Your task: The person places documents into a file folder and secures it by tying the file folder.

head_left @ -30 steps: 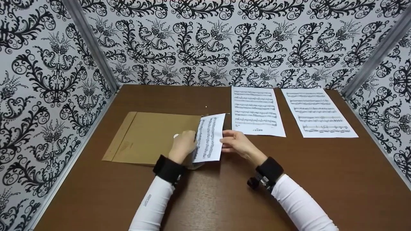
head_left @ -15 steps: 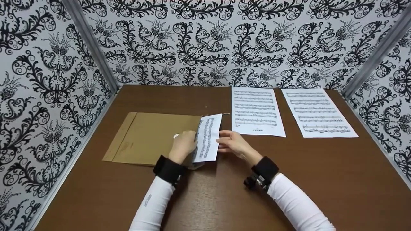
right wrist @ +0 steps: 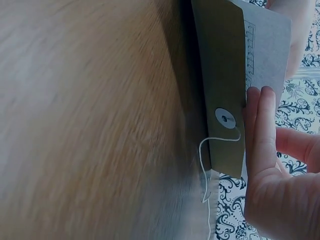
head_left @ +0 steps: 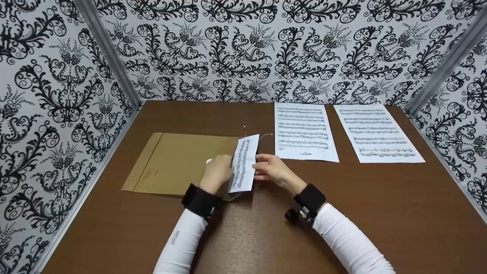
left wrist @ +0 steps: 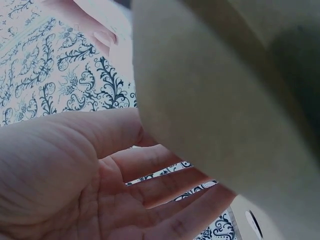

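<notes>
A brown paper envelope (head_left: 182, 156) lies on the left half of the table, its mouth facing right. My left hand (head_left: 218, 170) grips the edge of that mouth; in the left wrist view the brown paper (left wrist: 210, 110) passes between thumb and fingers. A sheet of music (head_left: 242, 165) sticks partway out of the mouth. With thumb on one side and fingers on the other, my right hand (head_left: 274, 170) pinches its outer edge. The right wrist view shows the envelope's flap (right wrist: 222, 55) with a round white button (right wrist: 225, 118) and a string (right wrist: 201, 155).
Two more music sheets lie flat at the back right, one nearer the middle (head_left: 304, 131) and one farther right (head_left: 378, 133). Patterned walls (head_left: 243, 49) enclose the brown table (head_left: 342, 213) at the back and sides.
My right hand has moved left with the music sheet, which now reaches deeper into the envelope. More of the string shows behind it. The left hand stays in place.
</notes>
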A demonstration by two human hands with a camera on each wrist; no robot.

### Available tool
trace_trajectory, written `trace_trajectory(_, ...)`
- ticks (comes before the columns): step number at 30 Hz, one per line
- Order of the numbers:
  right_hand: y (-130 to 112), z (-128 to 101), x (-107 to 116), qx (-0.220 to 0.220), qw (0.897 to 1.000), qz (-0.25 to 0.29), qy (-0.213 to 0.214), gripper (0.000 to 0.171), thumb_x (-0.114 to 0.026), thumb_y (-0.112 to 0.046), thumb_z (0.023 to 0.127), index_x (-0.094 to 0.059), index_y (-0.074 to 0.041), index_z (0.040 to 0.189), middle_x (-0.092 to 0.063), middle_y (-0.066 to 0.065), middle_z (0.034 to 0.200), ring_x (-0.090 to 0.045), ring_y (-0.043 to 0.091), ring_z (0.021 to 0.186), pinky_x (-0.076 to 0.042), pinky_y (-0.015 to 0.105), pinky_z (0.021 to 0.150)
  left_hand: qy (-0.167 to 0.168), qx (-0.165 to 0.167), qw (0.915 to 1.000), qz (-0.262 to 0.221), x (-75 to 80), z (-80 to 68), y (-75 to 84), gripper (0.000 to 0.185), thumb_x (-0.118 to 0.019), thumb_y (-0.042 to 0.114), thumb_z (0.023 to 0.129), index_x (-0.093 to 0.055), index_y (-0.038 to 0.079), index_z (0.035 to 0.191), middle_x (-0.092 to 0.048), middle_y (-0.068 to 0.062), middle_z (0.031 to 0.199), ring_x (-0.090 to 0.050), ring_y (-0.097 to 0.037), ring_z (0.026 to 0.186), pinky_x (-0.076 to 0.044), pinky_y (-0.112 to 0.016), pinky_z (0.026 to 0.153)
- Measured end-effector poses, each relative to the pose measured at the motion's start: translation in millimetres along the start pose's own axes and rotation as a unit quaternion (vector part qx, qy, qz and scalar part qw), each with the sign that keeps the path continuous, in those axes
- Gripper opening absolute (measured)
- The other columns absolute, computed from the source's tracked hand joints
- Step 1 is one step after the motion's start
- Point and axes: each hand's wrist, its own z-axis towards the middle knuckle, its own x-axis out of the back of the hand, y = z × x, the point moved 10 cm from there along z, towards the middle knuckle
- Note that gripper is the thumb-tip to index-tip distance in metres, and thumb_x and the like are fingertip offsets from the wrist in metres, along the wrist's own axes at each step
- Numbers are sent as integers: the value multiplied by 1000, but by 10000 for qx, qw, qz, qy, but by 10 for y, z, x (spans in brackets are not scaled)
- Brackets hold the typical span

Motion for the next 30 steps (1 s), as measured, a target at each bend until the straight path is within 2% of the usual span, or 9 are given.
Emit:
trace_trajectory(12, -76, -6, -86, 89, 9999, -18, -83, 44, -57, -1, 99, -48, 10, 141, -75, 3, 98, -74, 14, 83, -64, 30, 80, 78, -74, 9999, 37, 25, -14, 20, 10, -67, 7, 89, -71, -2, 89, -76, -22, 96, -74, -40, 89, -57, -53, 75)
trace_trajectory(19, -105, -8, -107, 201, 9996, -176, -130, 44, -56, -1, 99, -46, 11, 141, -74, 3, 96, -74, 14, 85, -64, 31, 79, -101, -12, 9999, -25, -3, -10, 21, 11, -67, 7, 92, -71, -3, 93, -76, -21, 98, -74, -38, 89, -59, -52, 77)
trace_trajectory(25, -141, -22, -131, 264, 9992, -273, -107, 45, -56, 1, 99, -47, 12, 141, -74, 8, 101, -75, 16, 85, -65, 34, 80, -72, -23, 10000, 43, -11, -6, 17, 11, -68, 8, 91, -71, -2, 93, -76, -22, 99, -74, -40, 91, -58, -53, 78)
trace_trajectory(30, -143, -20, -128, 299, 9990, -343, -48, 45, -56, 2, 98, -47, 12, 140, -75, 9, 100, -74, 14, 81, -65, 32, 77, -101, -17, 9999, 64, -20, 2, 14, 11, -68, 8, 90, -71, -2, 92, -76, -22, 99, -74, -40, 91, -58, -53, 78)
